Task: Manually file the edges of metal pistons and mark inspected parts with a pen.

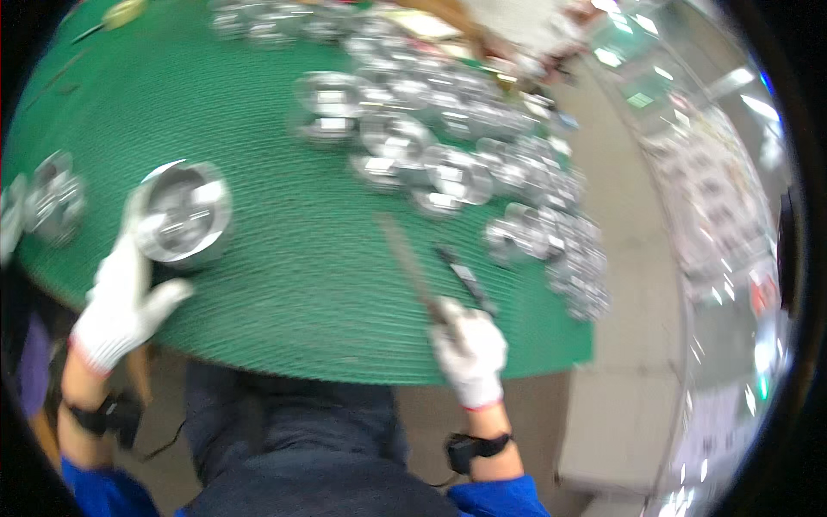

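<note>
My left hand [125, 302], in a white knit glove, grips a shiny round metal cup-shaped part [183, 215] by its left side. The part's hollow, open end faces up, and the fingers behind it are mostly hidden. Lower right, my gloved right hand [469, 349] is closed around one end of a long, flat metal file [403, 250]. The file points away and to the left over the green mat [284, 302]. Just right of the file lies a dark, slim pen-like tool [465, 280], apart from the hand. Motion blur softens the details.
Many similar metal parts [448, 177] stand clustered from the back to the right of the mat. More metal parts [56, 200] sit at the left edge. A yellow-handled tool [123, 13] lies far left. Beyond the table's right edge runs a pale floor [633, 284].
</note>
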Tool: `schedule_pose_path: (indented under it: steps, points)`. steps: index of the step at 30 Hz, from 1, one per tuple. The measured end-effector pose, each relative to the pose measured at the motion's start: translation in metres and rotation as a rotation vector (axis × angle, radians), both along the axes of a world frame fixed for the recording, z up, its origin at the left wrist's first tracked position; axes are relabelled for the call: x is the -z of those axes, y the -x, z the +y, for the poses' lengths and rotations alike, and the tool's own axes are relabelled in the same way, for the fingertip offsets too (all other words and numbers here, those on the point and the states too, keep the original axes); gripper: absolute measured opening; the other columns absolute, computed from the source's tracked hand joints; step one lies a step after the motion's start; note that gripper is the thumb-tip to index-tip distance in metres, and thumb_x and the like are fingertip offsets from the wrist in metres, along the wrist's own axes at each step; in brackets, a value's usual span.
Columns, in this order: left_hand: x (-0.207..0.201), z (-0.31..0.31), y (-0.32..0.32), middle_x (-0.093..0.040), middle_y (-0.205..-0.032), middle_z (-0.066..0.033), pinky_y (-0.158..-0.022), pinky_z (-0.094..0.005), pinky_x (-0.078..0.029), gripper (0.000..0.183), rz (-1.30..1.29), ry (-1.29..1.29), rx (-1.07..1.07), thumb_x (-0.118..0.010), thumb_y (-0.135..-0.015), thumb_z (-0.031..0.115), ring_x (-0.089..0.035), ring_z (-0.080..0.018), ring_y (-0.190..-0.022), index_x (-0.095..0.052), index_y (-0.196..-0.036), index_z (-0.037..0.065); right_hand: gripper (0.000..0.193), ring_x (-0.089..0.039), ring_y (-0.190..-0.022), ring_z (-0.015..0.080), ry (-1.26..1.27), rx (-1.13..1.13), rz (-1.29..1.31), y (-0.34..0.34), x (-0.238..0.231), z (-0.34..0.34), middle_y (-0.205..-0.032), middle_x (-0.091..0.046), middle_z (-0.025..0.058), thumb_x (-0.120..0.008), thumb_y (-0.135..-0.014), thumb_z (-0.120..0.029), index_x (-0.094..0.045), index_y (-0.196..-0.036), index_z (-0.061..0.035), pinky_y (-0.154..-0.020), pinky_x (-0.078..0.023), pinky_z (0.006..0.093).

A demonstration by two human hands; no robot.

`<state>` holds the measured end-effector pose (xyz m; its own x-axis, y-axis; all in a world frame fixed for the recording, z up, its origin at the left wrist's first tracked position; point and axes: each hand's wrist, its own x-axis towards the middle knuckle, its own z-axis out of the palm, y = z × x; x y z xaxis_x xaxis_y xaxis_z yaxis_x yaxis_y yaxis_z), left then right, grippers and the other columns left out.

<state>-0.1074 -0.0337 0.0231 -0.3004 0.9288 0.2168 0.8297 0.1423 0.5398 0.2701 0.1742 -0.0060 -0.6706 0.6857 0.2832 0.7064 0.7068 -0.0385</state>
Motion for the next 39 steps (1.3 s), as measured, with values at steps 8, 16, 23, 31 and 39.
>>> schedule_pose_path:
  steps: [8,16,23,31,39]
  points:
    - [-0.005,0.078,-0.03,-0.033,-0.148,-0.023,-0.111,-0.0483,-0.035,0.096,0.063,-0.247,0.428,-0.091,-0.06,0.032,-0.035,-0.0412,-0.138,-0.04,-0.137,0.007,0.057,-0.06,-0.061,0.0236,-0.091,-0.061,0.114,-0.024,-0.012,0.008,-0.074,-0.058,0.0053,-0.074,-0.07,-0.054,-0.07,-0.113,-0.0168,-0.056,-0.05,0.0365]
    - [-0.015,0.05,-0.091,-0.041,-0.136,-0.0244,-0.107,-0.0472,-0.039,0.113,0.079,-0.193,0.315,-0.092,-0.045,0.012,-0.042,-0.0411,-0.129,-0.034,-0.141,-0.001,0.029,-0.065,-0.078,0.0277,0.053,-0.085,0.254,-0.026,-0.008,0.009,-0.093,-0.064,0.0103,-0.06,-0.087,-0.02,-0.068,-0.114,-0.0133,-0.072,-0.053,0.0349]
    - [-0.012,0.016,-0.113,-0.045,-0.135,-0.0245,-0.105,-0.0449,-0.041,0.109,-0.089,-0.319,0.232,-0.093,-0.048,0.02,-0.046,-0.0389,-0.126,-0.038,-0.138,-0.004,0.021,-0.066,-0.079,0.0276,-0.008,-0.069,0.301,-0.017,-0.004,0.006,-0.095,-0.066,0.012,-0.063,-0.085,-0.009,-0.068,-0.106,-0.0095,-0.071,-0.053,0.0348]
    - [-0.028,0.018,-0.121,-0.052,-0.116,-0.0337,-0.074,-0.0485,-0.063,0.103,-2.787,0.003,0.313,-0.044,-0.081,0.081,-0.063,-0.0456,-0.097,-0.031,-0.143,0.0,0.012,-0.065,-0.075,0.03,-0.095,-0.01,0.341,-0.033,0.002,0.004,-0.088,-0.065,0.0147,-0.058,-0.087,-0.003,-0.067,-0.096,-0.0024,-0.069,-0.052,0.0366]
    - [-0.021,0.029,-0.134,-0.045,-0.133,-0.0325,-0.08,-0.058,-0.059,0.095,-2.433,-0.003,0.169,-0.046,-0.086,0.074,-0.056,-0.0531,-0.111,-0.029,-0.146,0.003,0.012,-0.062,-0.074,0.024,0.147,-0.106,0.568,-0.035,-0.011,-0.021,-0.082,-0.065,0.0114,-0.054,-0.087,0.0,-0.065,-0.09,0.001,-0.069,-0.049,0.033]
